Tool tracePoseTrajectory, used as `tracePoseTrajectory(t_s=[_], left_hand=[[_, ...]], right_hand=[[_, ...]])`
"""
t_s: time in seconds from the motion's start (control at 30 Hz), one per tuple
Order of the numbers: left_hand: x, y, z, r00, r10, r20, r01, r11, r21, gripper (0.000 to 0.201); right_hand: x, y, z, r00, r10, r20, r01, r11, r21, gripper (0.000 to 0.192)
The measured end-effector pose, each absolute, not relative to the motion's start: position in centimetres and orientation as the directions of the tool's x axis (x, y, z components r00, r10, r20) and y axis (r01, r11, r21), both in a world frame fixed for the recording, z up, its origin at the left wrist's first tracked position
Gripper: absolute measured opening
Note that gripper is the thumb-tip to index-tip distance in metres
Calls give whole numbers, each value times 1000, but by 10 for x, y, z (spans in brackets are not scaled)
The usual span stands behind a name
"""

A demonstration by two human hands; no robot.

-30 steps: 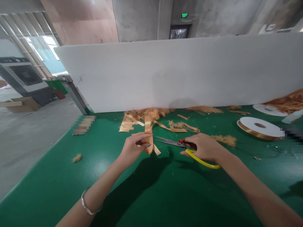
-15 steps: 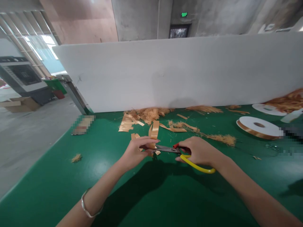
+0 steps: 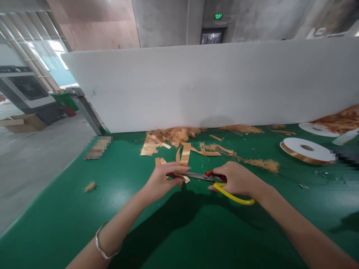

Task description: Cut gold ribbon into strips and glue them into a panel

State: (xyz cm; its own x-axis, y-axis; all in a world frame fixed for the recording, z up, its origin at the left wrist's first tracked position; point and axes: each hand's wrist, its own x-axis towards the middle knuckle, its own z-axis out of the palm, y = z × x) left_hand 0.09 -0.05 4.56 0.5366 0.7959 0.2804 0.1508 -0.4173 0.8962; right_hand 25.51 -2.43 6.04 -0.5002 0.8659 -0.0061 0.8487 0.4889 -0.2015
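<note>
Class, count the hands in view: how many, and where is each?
2: the left hand, just left of centre, holding ribbon; the right hand, right of centre, gripping scissors. No others show.

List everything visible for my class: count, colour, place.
Table: one, green, foreground
Scissors: one, yellow-red handles, centre
Ribbon: apparently one, gold, centre
Scraps: several, gold, on table
Fibre clumps: several, tan, on table
Spool: one, white and brown, right
Disc: one, white, behind spool
Strands: heap, orange-brown, far right
Pixelated item: one, tan, table's left
Panel: one, white, behind table
Exit sign: one, green, top
Bin: one, green, left
Box: one, brown, left
Machine: one, grey, left
Bracelet: one, silver, lower left
Left hand: one, pinching ribbon
Right hand: one, holding scissors
</note>
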Motion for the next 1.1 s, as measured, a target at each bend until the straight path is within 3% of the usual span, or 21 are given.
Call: tracePoseTrajectory(t_s=[0.67,0.93,1.1], left_hand=[[-1,2,42,539,809,236,134,-359,924,31],[-2,2,41,514,833,205,150,-322,935,32],[-3,0,34,419,898,131,90,-185,979,34]], right_hand=[[254,-24,57,-501,866,2,863,499,-72,19],[255,-24,58,-492,871,-12,868,489,-86,18],[257,-25,60,-480,877,-27,874,475,-104,27]])
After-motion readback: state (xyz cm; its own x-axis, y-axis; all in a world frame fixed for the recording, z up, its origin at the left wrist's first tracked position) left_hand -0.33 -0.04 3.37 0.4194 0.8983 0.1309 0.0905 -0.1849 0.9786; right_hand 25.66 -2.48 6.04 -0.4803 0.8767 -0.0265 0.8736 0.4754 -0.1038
